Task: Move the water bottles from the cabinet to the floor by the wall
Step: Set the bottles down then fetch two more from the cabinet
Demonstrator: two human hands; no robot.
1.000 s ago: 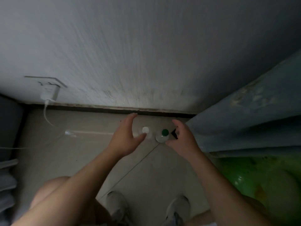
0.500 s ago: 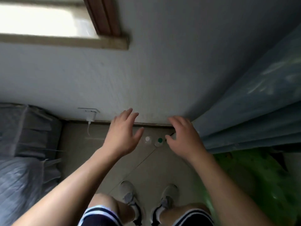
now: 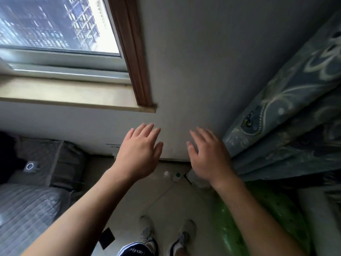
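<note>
Two clear water bottles stand upright side by side on the tiled floor close to the wall: one with a white cap (image 3: 166,173) and, to its right, one with a green cap (image 3: 177,175). My left hand (image 3: 138,156) hovers well above them on the left, fingers spread, holding nothing. On the right, my right hand (image 3: 208,157) is raised too, also open and empty. Both hands are apart from the bottles. The cabinet is out of view.
A grey bed (image 3: 27,206) fills the lower left. A blue patterned curtain (image 3: 287,115) hangs on the right above a green inflatable object (image 3: 273,215). A window and its sill (image 3: 73,95) are at the upper left. My shoes (image 3: 166,233) stand on the floor below.
Both hands have let go of the bottles and risen away from them. The view has pulled up and back, so the window and bed now show.
</note>
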